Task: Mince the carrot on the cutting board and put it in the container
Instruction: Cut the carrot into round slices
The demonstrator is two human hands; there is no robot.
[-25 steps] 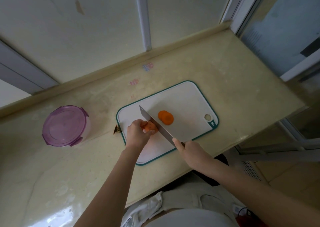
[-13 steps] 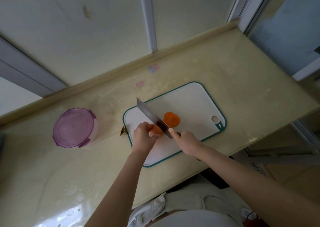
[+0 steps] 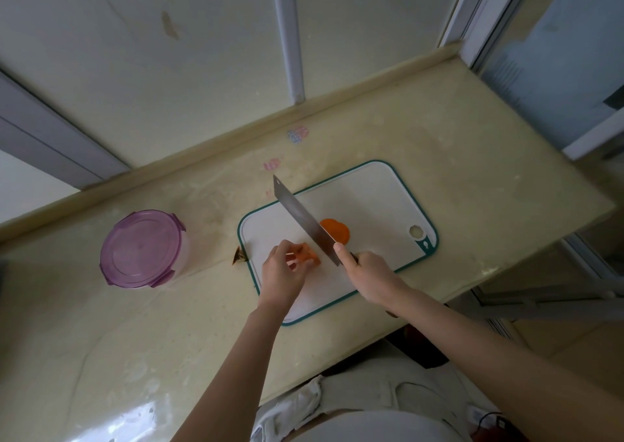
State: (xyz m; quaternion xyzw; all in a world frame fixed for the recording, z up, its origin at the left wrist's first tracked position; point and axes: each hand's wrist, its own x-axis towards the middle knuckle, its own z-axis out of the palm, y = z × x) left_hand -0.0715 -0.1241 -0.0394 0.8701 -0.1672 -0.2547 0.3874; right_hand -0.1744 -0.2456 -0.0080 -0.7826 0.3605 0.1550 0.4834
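Observation:
A white cutting board with a teal rim lies on the counter. My left hand pinches a stub of orange carrot near the board's left end. My right hand grips the handle of a cleaver, forefinger along the blade's back; the blade stands just right of the stub. Cut carrot slices lie flat on the board beyond the blade. A round container with a purple clip lid, closed, stands to the left of the board.
A small brown scrap lies on the beige counter by the board's left edge. The counter's front edge runs close under the board. A raised ledge and window frames line the back. A white cloth hangs below.
The cleaver has lifted and its tip now points farther from me; my left hand's fingers have loosened on the carrot stub. The camera view shifted a little.

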